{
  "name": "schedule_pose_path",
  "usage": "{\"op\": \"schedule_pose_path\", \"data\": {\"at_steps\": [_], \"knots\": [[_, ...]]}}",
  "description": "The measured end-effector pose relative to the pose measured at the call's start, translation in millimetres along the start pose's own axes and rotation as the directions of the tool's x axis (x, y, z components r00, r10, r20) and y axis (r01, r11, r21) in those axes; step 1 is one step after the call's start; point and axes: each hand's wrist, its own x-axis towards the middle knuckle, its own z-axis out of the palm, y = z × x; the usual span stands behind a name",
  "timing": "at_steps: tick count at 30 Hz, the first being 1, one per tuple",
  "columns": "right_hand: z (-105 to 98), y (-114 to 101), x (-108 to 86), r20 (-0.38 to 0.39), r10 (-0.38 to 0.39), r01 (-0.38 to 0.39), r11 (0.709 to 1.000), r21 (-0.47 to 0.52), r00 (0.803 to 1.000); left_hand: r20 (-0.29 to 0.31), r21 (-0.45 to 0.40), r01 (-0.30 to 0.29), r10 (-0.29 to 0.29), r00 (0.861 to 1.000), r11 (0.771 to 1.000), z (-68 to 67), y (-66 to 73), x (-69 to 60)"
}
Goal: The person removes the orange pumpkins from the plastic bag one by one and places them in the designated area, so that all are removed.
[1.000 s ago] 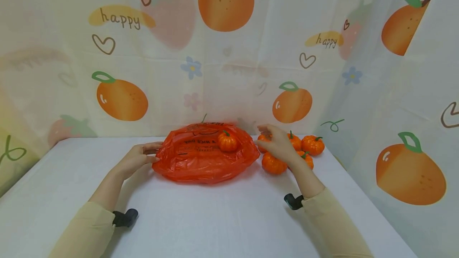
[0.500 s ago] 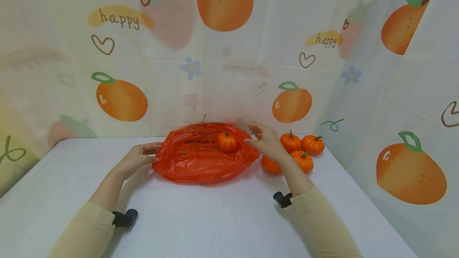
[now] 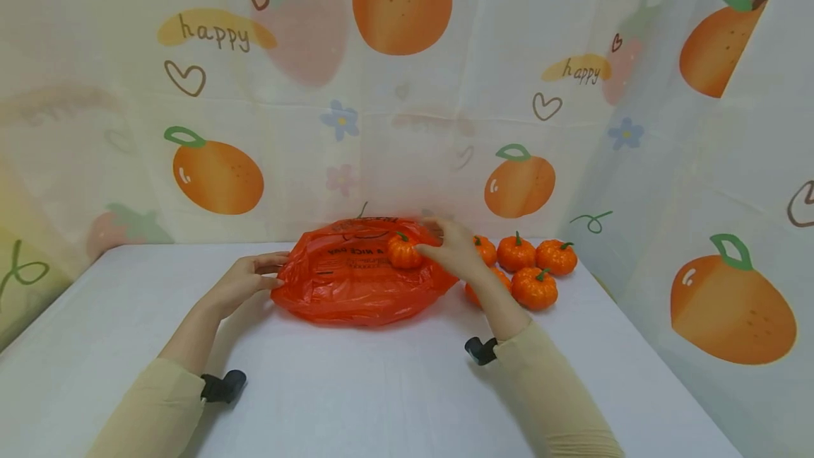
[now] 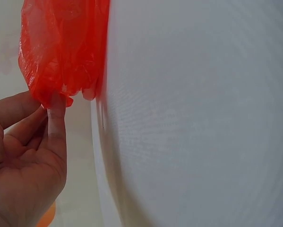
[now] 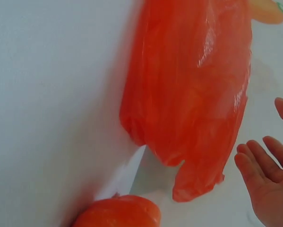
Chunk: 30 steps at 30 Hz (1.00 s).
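Note:
A red plastic bag with dark print lies spread on the table. At its left end my left hand holds the edge; in the left wrist view, the thumb and fingers pinch the gathered film. One small orange pumpkin with a green stem sits on or in the bag, right of its middle. Beside that pumpkin is my right hand, over the bag's right end. In the right wrist view its fingers and thumb are spread apart, nothing between them.
Several more small pumpkins stand grouped on the white table to the right of the bag, one partly behind my right forearm. A fruit-printed curtain hangs directly behind the table and along its right side.
My right hand has moved left from over the grouped pumpkins to beside the pumpkin at the bag, uncovering more of the group. The left hand keeps its place on the bag's edge.

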Motion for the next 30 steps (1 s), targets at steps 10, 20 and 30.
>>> {"op": "schedule_pose_path", "data": {"at_steps": [10, 20, 30], "knots": [[18, -3, 10.4, -0.004, 0.022, -0.022, 1.000, 0.019, 1.000, 0.005, -0.002, 0.005, -0.005, 1.000, 1.000, 0.0, -1.7, 2.7], [32, -4, 19.9, -0.032, 0.052, -0.051, 0.998, 0.045, 0.998, 0.010, -0.008, 0.011, -0.011, 1.000, 1.000, 0.1, -1.7, 3.3], [43, -8, 25.8, -0.048, 0.080, -0.079, 0.997, 0.018, 0.996, 0.003, -0.010, 0.002, -0.002, 1.000, 1.000, 0.6, -1.1, 3.0]]}}
